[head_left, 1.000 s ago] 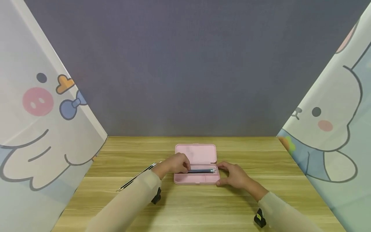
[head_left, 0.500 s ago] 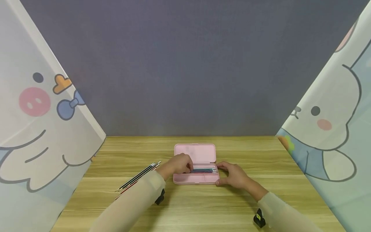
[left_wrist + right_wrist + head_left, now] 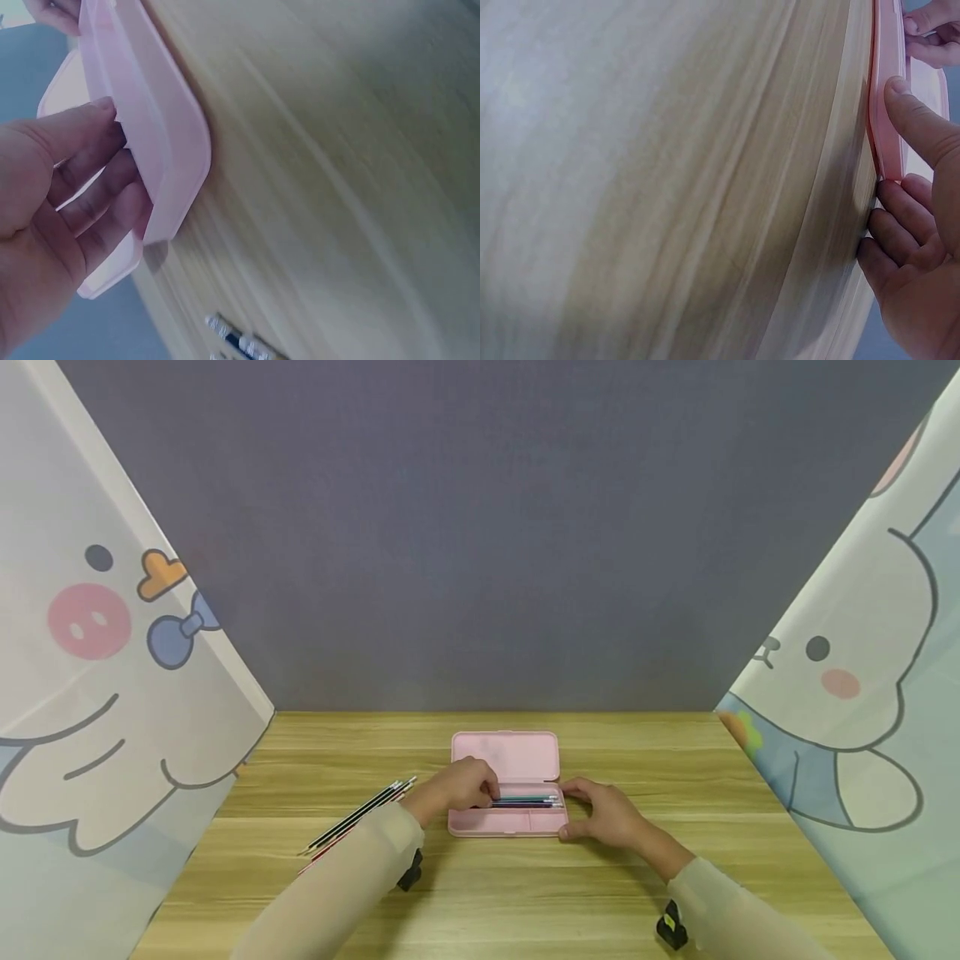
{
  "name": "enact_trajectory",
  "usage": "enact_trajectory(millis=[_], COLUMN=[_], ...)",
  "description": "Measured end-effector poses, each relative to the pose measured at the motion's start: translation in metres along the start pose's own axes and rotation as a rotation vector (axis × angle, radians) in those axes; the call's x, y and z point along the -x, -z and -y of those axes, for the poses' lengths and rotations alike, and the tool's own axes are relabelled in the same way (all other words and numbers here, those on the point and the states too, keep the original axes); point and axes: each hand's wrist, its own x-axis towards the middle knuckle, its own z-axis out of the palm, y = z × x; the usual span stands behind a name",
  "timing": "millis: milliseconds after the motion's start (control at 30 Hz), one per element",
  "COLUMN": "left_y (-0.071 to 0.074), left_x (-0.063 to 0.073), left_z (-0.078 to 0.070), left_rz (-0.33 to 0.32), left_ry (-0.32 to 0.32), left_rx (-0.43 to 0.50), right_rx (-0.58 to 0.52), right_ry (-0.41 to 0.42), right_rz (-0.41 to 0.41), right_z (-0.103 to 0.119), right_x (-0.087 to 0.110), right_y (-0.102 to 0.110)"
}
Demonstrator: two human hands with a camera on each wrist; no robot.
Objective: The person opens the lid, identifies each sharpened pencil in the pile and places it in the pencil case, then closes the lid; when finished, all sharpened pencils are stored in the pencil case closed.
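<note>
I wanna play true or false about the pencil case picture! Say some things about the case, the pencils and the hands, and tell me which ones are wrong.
1. The pink, rectangular, plastic-looking pencil case lies open on the pale wood-grain table. True.
2. The left hand is nowhere near the case. False: its fingers reach into the case's back compartment.
3. The right hand touches the right end of the case. True.
4. Slim dark and bluish pencils lie in the back compartment. True.
5. No pencils lie outside the case. False: slim black and red pencils lie on the table, left of it.
6. The front part is one undivided space. False: a thin pink divider splits it.
</note>
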Motion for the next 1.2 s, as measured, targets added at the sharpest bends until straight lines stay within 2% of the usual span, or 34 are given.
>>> enact_trajectory(millis=[200,267,400,633,767,867,1033,1200], left_y=[0.016,0.024,0.043,0.068,0.072,0.072,0.069,0.064], left_x=[0.011,0.018,0.037,0.082,0.11,0.13,0.159,0.178], left_z=[0.011,0.017,0.028,0.06,0.085,0.104,0.132,0.153], left_rz=[0.005,0.002,-0.039,-0.125,-0.185,-0.198,-0.145,-0.082], left_ry=[-0.035,-0.054,-0.067,0.029,0.053,0.076,0.133,0.239], left_rx=[0.137,0.188,0.23,0.341,0.375,0.406,0.513,0.656], right_rx=[0.004,0.012,0.044,0.105,0.121,0.124,0.122,0.133], right_ry=[-0.01,-0.013,0.01,0.016,0.039,0.054,0.045,0.058], right_rz=[0.007,0.015,0.019,0.015,0.012,0.014,0.026,0.008], right_z=[0.001,0.0,-0.001,0.001,0.0,-0.002,-0.005,-0.004], right_x=[-0.001,-0.002,-0.003,-0.004,-0.005,-0.005,-0.005,-0.001], right_y=[0.002,0.003,0.004,0.007,0.008,0.008,0.006,0.005])
